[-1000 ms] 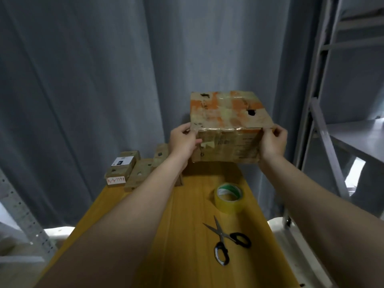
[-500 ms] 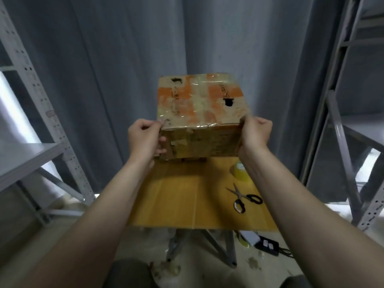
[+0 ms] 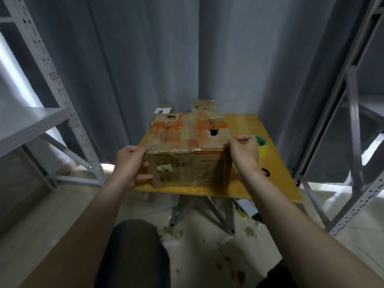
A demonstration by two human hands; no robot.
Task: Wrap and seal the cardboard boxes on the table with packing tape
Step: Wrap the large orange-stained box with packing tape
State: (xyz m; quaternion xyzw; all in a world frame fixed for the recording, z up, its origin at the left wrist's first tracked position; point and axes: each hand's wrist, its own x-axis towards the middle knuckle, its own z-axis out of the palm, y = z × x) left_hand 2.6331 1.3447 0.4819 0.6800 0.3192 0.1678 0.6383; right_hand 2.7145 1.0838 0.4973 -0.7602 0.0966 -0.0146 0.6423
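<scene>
A worn cardboard box point(image 3: 187, 142) with orange patches, old tape and a dark hole in its top sits at the near edge of the yellow wooden table point(image 3: 276, 179). My left hand point(image 3: 131, 161) grips its left side with the thumb on the top edge. My right hand point(image 3: 245, 154) grips its right side, fingers curled over the top corner. A roll of yellowish tape with a green core point(image 3: 262, 144) lies just right of my right hand. A black scissor handle point(image 3: 266, 172) peeks out past my right wrist.
Smaller cardboard boxes point(image 3: 164, 110) stand at the table's far edge behind the big box. Grey metal shelving point(image 3: 52, 84) flanks the table left and right point(image 3: 353, 113). Grey curtain hangs behind. Folding table legs and debris show on the floor below.
The box came down from mid-air toward me and now sits on the table's near edge. My view has pulled back and tilted down, showing my knees and the floor.
</scene>
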